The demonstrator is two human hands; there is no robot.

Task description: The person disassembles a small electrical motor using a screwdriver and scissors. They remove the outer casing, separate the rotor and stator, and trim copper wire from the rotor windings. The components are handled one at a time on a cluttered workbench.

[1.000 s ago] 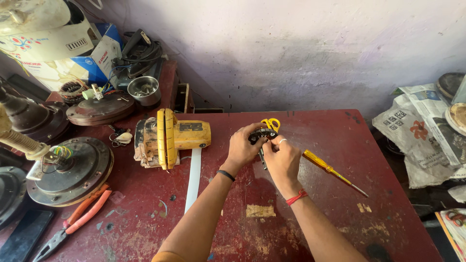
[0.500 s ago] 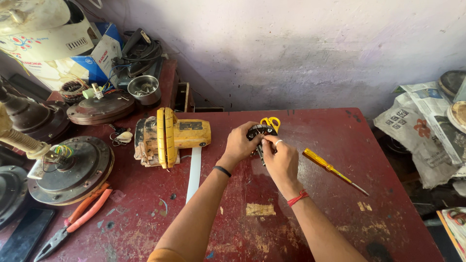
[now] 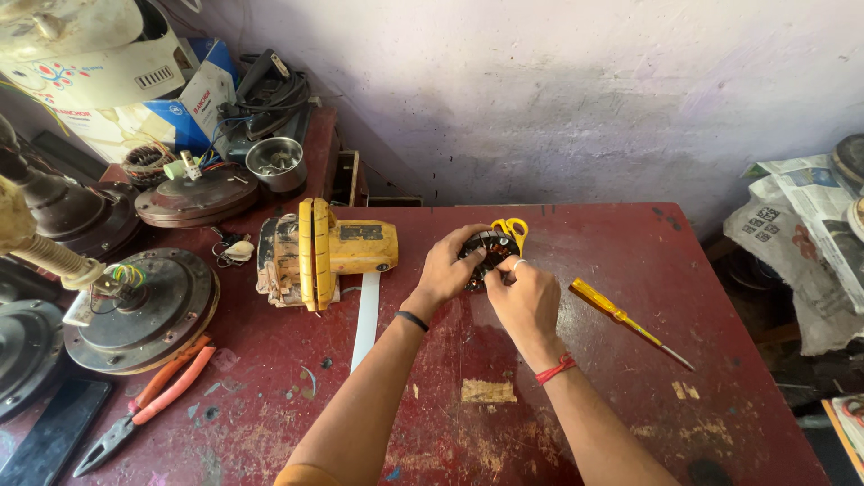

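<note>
Both my hands meet over a small dark round motor winding [image 3: 487,248] with copper-coloured coils, held just above the red table [image 3: 576,423]. My left hand [image 3: 447,268] grips its left side. My right hand [image 3: 522,297] pinches it from the right, fingers curled on its near edge. Yellow-handled scissors [image 3: 513,229] lie right behind the winding, partly hidden by it. A yellow-handled screwdriver [image 3: 623,318] lies on the table just right of my right hand.
A yellow power tool [image 3: 319,252] and a white strip [image 3: 365,319] lie left of my hands. Orange-handled pliers [image 3: 148,400], fan motor housings [image 3: 144,310], a steel bowl [image 3: 275,162] and boxes crowd the left. Newspapers [image 3: 801,225] lie at the right.
My hands and the winding have stayed in the same spot; the fingers of my right hand have shifted slightly on it.
</note>
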